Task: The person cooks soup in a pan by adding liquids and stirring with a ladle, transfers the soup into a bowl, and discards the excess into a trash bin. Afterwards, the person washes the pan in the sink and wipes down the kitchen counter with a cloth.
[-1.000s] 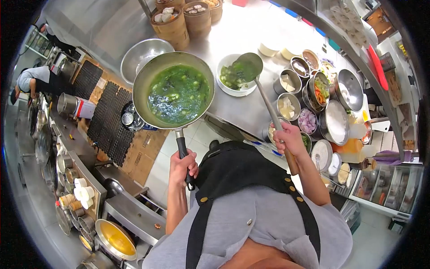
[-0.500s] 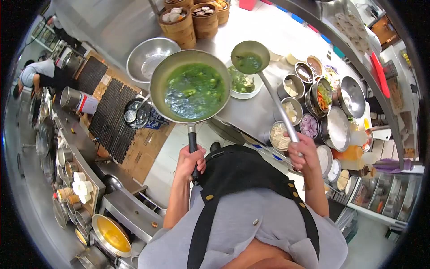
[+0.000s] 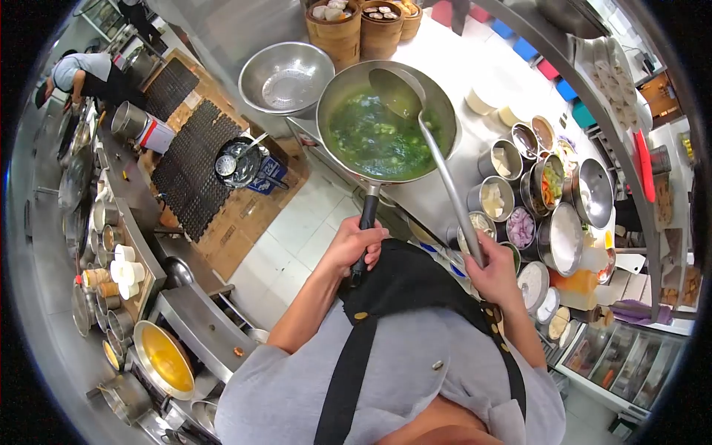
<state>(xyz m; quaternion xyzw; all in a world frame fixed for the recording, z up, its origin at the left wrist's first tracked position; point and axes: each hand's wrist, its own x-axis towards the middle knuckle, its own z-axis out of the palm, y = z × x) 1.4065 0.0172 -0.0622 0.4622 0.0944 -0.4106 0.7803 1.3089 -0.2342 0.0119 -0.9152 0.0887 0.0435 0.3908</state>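
My left hand (image 3: 357, 248) is wrapped round the black handle of a deep metal pan (image 3: 331, 111), held over the counter's edge. Green soup (image 3: 367, 152) with leafy bits and pale pieces fills its lower part. In my right hand (image 3: 494, 271) is the handle of a long metal ladle (image 3: 445, 170), whose bowl rests inside the pan at the far right, partly in the soup. I cannot see the white bowl from earlier; the pan covers that spot. Close to my right hand stand metal tubs, one with chopped purple onion (image 3: 521, 226).
An empty metal bowl (image 3: 288, 78) and bamboo steamers (image 3: 334, 41) stand beyond the pan. Metal tubs of vegetables (image 3: 550, 178) line the right. A metal shelf post (image 3: 586, 96) curves past there. At far left a person (image 3: 81, 74) bends over a stove.
The pan has moved right, over where the white bowl of soup stood. The ladle, upright and holding soup before, has been lowered into the pan.
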